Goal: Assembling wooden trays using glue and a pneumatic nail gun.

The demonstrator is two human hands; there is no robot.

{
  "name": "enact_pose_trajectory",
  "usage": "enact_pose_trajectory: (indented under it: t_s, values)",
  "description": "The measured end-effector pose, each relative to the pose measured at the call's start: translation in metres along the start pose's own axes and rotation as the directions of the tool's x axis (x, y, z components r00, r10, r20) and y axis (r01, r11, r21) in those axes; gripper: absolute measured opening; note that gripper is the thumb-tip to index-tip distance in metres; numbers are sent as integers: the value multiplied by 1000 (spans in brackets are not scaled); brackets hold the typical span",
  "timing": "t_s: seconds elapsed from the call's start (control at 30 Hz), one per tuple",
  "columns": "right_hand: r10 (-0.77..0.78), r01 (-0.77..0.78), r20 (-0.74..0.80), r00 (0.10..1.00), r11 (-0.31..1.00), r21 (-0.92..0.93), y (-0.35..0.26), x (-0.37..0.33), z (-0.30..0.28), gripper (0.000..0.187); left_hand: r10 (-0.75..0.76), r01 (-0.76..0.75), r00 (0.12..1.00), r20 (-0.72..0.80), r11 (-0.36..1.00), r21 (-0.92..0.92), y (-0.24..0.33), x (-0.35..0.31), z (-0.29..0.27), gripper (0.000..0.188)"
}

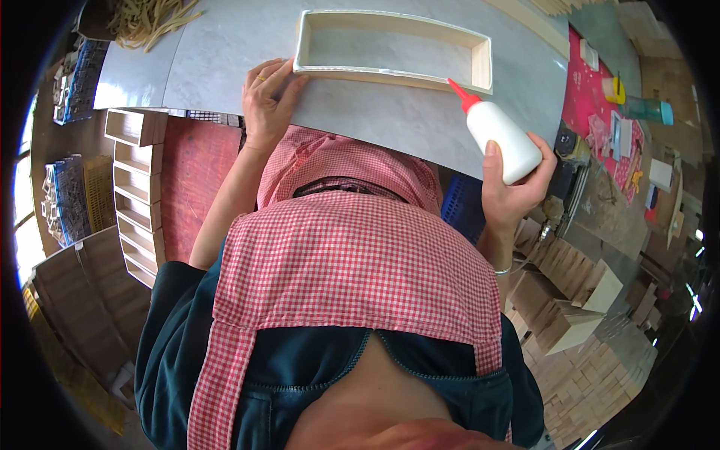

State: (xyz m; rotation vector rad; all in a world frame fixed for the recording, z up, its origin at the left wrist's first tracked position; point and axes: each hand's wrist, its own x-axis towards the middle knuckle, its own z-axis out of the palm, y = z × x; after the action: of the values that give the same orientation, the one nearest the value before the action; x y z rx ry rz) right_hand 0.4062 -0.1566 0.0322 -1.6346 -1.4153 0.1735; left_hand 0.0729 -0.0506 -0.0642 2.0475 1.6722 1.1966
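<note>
A long, shallow rectangular wooden frame (390, 76) lies on the grey table, with a white bead of glue along its top edges. At its near left corner, my left hand (268, 105) grips the wood between thumb and fingers; a ring is on one finger. My right hand (517, 176) is wrapped round a white glue bottle (504, 139) with a red nozzle. The bottle tilts nozzle-first toward the frame, and the tip meets the near edge toward its right end. Inside the frame, the grey tabletop shows through.
Pale strips (150, 22) lie heaped at the table's (217, 45) far left. Similar wooden frames (139, 196) are stacked below on the left, beside a red board (201, 187). Wooden boxes (570, 300) and stacked blocks (592, 382) stand at lower right. A pink-covered surface (585, 90) holds assorted items.
</note>
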Motion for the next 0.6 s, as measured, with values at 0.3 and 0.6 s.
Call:
enact_pose_trajectory:
  t_s: [0.3,0.6]
  values:
    - [116,-128,-115,987,987,-102,16,7,-29,51,-46,46,998,43,999,3,-1,4,3,32]
    - [262,-316,-459,849,948,-43,120,99,-44,53,-176,165,962,211,984,70,4,15,-18,51]
